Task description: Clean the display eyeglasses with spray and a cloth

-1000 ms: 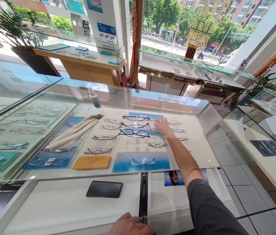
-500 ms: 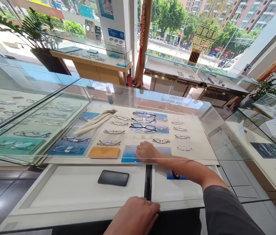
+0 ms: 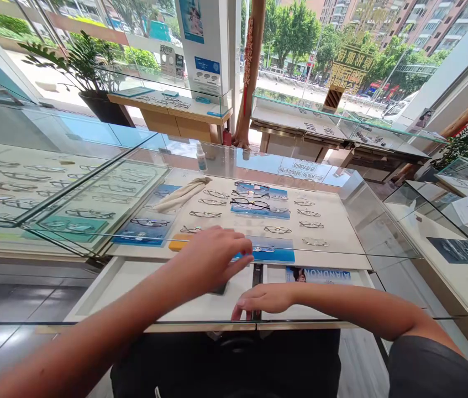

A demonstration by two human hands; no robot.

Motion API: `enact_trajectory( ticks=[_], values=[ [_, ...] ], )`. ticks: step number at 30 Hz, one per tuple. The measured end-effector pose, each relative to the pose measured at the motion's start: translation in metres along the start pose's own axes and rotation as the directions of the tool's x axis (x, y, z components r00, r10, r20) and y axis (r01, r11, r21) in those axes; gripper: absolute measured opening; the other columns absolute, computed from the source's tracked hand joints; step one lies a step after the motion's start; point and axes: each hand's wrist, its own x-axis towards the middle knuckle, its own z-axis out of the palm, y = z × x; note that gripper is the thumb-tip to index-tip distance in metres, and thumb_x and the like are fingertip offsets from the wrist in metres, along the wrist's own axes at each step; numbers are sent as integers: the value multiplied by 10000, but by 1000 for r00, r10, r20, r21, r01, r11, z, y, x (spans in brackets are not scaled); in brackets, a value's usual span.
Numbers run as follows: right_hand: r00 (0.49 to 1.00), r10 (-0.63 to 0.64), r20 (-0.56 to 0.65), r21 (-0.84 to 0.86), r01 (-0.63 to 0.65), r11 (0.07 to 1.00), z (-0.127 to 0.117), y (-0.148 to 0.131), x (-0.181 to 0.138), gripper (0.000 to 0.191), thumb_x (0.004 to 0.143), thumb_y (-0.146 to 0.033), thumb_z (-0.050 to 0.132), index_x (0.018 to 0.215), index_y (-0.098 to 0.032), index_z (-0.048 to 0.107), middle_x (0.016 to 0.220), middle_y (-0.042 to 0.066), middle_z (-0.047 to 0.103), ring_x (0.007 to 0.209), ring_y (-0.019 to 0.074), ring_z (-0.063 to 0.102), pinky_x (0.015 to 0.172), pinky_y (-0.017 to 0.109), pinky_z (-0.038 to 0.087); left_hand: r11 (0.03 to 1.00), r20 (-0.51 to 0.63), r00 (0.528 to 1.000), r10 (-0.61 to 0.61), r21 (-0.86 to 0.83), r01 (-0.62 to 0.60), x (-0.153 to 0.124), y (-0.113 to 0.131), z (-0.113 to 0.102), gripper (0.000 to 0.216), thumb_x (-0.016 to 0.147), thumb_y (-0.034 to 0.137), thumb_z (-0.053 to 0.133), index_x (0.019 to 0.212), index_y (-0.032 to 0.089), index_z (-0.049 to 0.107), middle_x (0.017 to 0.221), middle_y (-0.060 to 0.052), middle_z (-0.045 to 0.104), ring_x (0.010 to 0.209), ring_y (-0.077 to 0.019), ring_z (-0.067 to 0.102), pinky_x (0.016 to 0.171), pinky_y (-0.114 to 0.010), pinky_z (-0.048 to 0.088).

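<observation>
Here, the left hand (image 3: 220, 255) hangs over the white drawer (image 3: 121, 282), thumb apart from bent fingers; the right hand (image 3: 266, 299) droops nearby, fingers loosely parted. Black-rimmed eyeglasses (image 3: 250, 203) lie beyond both.

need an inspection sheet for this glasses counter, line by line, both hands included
Surface: glass display case with a pale bed; white drawers pulled out in front.
Job's things: eyeglasses in rows, some on blue sheets.
Clutter: beige cloth, spray bottle, orange block.
Left hand: loosely bent, partly hiding the orange block; contact unclear, no held thing seen.
Right hand: fingers pointing down beside the dark divider; grip unclear.
Cables: nothing seen.
Surroundings: further display cases, potted plant, windows.
</observation>
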Motion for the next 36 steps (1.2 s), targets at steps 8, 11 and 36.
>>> enact_trajectory(
  ticks=[8,11,36],
  values=[
    [994,-101,45,-259,110,960,17,-26,-18,560,1163,-513,437,1498,-120,654,1462,212,721,1345,297,665,1174,382,479,977,-78,997,-11,210,27,120,-67,-22,351,997,404,605,1180,179,803,1297,-130,795,1224,-317,676,1062,-432,487],
    [993,-110,42,-327,118,937,18,-29,-19,582,1176,-525,362,1484,-128,656,1421,208,743,1302,296,690,1125,380,500,964,-40,999,21,264,-10,149,-82,-13,360,957,411,632,1186,191,801,1376,-135,769,1308,-318,607,1109,-436,446],
    [997,-82,2,-367,77,927,26,-27,-20,610,1168,-574,341,1406,-140,698,1433,198,755,1292,315,719,1067,378,523,977,21,1000,-19,211,14,140,-90,-32,291,915,528,731,952,273,866,1021,-64,802,1182,-331,627,1126,-490,357]
  ],
)
